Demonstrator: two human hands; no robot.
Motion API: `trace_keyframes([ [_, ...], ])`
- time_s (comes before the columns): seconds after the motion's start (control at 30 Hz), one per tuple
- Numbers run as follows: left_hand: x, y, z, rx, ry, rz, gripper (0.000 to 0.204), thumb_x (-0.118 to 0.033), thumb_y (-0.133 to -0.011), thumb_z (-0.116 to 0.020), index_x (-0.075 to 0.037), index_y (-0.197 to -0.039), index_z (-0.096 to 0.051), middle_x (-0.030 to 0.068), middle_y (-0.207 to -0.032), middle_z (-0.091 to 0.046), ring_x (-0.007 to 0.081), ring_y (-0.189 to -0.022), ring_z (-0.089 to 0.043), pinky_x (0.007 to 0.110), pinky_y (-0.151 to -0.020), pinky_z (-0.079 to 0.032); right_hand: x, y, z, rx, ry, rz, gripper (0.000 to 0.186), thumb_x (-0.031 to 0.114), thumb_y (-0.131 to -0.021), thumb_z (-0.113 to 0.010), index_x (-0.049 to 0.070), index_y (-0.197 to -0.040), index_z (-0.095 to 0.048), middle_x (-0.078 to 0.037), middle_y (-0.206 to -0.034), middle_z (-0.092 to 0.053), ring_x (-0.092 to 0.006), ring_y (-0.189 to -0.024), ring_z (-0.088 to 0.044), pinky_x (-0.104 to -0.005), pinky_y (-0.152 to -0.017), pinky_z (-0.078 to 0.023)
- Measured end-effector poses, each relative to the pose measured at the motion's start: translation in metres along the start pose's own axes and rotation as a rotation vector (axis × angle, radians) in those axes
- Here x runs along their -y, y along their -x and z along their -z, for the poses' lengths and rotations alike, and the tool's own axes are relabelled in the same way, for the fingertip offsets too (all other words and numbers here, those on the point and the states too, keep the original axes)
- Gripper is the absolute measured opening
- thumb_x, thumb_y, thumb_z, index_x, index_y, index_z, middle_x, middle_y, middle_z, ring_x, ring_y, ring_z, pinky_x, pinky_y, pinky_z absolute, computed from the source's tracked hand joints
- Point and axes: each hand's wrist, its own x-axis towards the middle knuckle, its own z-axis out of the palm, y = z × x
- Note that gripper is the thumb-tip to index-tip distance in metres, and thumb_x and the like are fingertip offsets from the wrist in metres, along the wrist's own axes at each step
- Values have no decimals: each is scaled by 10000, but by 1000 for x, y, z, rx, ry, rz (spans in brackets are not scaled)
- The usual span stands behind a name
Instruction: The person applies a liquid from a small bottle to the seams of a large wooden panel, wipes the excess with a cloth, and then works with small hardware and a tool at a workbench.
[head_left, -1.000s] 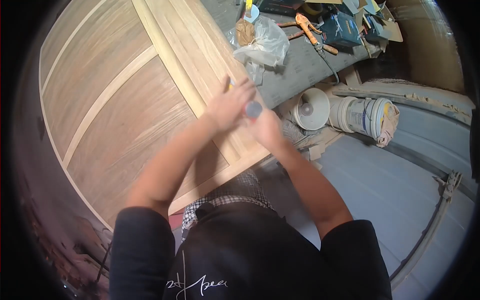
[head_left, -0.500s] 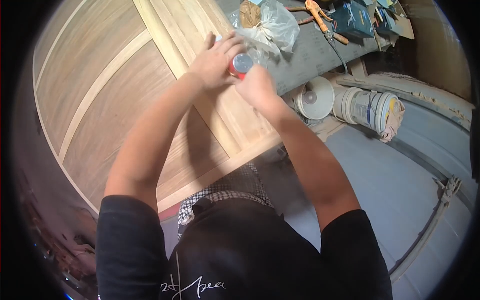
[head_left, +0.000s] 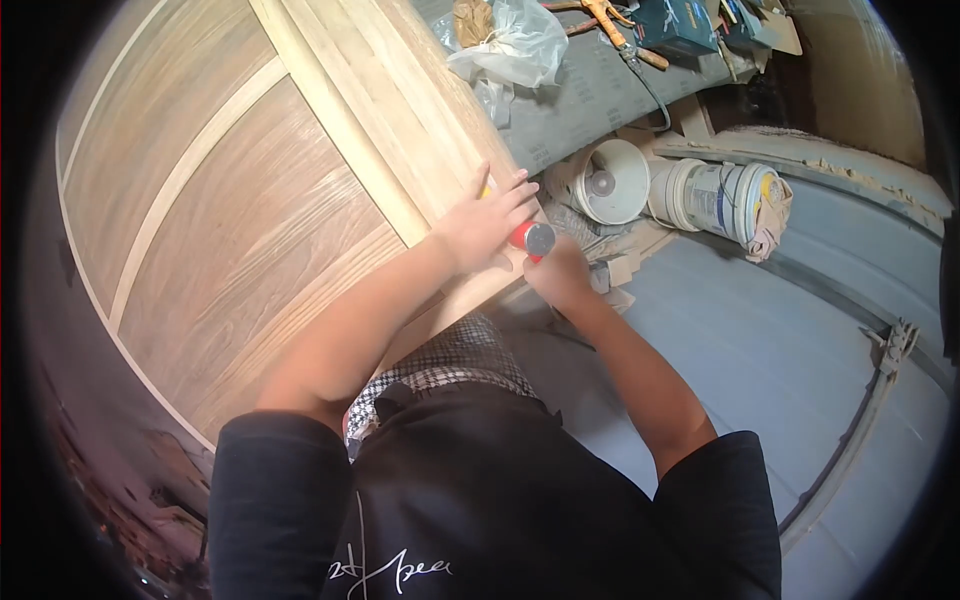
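Note:
A red hand-held tool (head_left: 540, 238) with a round grey end cap lies on the near right corner of a panelled wooden door (head_left: 250, 230). My left hand (head_left: 480, 228) grips its front part from above, the fingers spread over it and a bit of yellow showing beside them. Just right of the wood's edge, my right hand (head_left: 558, 275) is closed round the tool's red body below the cap. The tool's underside and most of its body are hidden by my hands. Pale wooden strips (head_left: 385, 95) run along the door's right side.
Past the door is a grey-covered surface (head_left: 590, 115) with a clear plastic bag (head_left: 525, 45), an orange-handled clamp (head_left: 605, 22) and dark boxes (head_left: 675, 25). Below it, a white bucket (head_left: 612, 185) and another bucket (head_left: 725, 205) lie on their sides.
Both hands and the red tool have slid toward me and to the right along the wooden strips, from beside the plastic bag to the door's near corner.

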Motion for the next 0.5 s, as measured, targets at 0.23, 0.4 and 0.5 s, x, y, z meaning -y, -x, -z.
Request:
trace_keyframes([
  [0.23, -3, 1, -3, -2, 19, 15, 1049, -565, -669, -823, -101, -1503, -389, 101, -1604, -330, 278, -1553, -189, 636, -1239, -90, 2, 5, -6, -82, 1, -39, 193, 151, -760, -719, 11, -888, -687, -240, -851, -698, -447, -869, -676, -484, -761, -549],
  [0.4, -5, 6, -9, -18, 16, 23, 1027, -588, -677, -801, -99, -1488, -404, 91, -1608, -328, 264, -1554, -185, 633, -1241, -90, 9, 15, -10, -111, -11, 53, 274, 149, -806, -723, 34, -1048, -671, -207, -912, -714, -403, -869, -699, -476, -770, -562],
  [0.5, -2, 14, 1, 27, -25, 14, 1008, -584, -676, -803, -110, -1478, -416, 90, -1605, -334, 262, -1549, -199, 633, -1236, -107, 17, 17, -14, -21, -37, 22, 321, 147, -807, -747, 27, -1086, -645, -204, -947, -714, -395, -862, -703, -471, -768, -564],
])
